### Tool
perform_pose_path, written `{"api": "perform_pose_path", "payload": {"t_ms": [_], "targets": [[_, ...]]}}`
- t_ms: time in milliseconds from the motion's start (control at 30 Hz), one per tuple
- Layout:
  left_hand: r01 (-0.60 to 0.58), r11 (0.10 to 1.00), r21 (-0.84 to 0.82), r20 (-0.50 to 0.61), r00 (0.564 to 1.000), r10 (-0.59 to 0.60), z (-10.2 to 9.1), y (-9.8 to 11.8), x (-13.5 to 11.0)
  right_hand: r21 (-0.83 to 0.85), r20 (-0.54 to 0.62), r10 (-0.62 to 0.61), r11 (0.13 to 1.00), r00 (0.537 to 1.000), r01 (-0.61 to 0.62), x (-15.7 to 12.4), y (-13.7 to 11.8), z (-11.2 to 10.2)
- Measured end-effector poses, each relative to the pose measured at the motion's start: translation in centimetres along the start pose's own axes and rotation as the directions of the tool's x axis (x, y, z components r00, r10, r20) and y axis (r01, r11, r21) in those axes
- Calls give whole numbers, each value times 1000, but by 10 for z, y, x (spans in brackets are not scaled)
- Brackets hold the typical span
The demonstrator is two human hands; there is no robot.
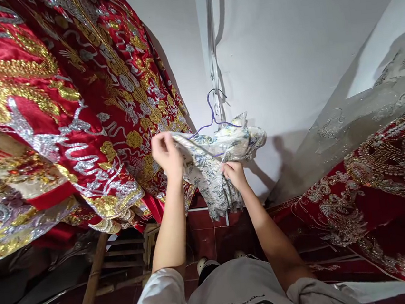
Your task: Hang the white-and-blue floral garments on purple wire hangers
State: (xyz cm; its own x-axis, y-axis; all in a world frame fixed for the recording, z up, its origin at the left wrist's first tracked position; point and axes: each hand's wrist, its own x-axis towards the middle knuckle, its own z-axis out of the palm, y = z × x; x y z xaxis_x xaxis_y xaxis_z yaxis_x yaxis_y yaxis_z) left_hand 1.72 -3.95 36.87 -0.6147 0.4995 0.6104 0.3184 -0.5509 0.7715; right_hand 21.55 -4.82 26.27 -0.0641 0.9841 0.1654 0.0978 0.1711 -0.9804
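A pale dress with a small blue and yellow floral print (209,170) hangs from a purple wire hanger (213,119) in front of me. My left hand (168,153) is closed on the dress's upper left part, beside the hanger's left arm, and pulls the fabric taut. My right hand (233,174) pinches the fabric at the middle of the dress, lower down. A thin stretched edge of cloth runs between the two hands. Puffy sleeve fabric (256,138) sticks out at the right shoulder.
Red gowns with gold and silver embroidery (117,83) hang close on the left. Another beaded red gown (365,203) and sheer pale fabric (332,130) are on the right. White straps (211,36) run down the wall (278,44). A wooden chair (99,272) stands lower left on red floor tiles (202,238).
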Motion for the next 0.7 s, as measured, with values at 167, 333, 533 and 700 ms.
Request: {"api": "perform_pose_path", "payload": {"t_ms": [167, 333, 533, 700], "targets": [[391, 904, -174, -188, 888, -420, -34, -56, -44, 151, 50, 69, 986, 996, -76, -36, 16, -1], [660, 691, -294, -48, 712, -701, -25, -84, -127, 181, 62, 137, 973, 989, -146, -45, 15, -21], [742, 553, -379, 119, 632, -766, -10, -63, -152, -223, 259, 347, 930, 901, -293, -57, 30, -57], [667, 695, -270, 484, 718, -501, 0, -16, -167, -152, 215, 279, 956, 936, -250, -59, 31, -62]]}}
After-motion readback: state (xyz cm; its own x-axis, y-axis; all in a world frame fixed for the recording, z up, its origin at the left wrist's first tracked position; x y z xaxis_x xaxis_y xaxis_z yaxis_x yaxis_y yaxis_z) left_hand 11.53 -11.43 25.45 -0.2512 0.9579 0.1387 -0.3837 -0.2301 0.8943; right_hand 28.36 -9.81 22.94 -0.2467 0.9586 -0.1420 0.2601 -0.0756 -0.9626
